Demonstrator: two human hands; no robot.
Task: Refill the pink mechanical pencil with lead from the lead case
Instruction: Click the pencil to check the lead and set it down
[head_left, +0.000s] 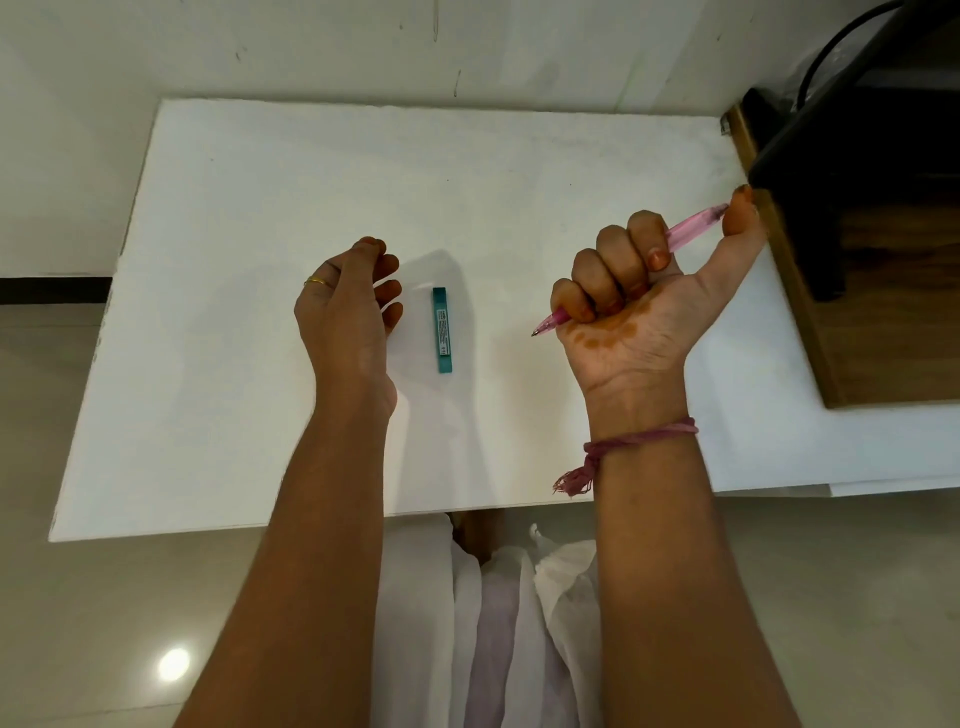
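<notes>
Pencil (691, 228): fisted in right grip (623, 291), thumb on cap for clicking; left grip (353, 301) loose, empty, beside case (442, 329).

My right hand (631, 306) is raised palm toward me over the right part of the bench (260, 415), fingers curled into a fist, thumb stretched up and out. My left hand (348, 306) hovers left of the middle, fingers loosely curled, holding nothing. Both forearms reach in across the near edge.
</notes>
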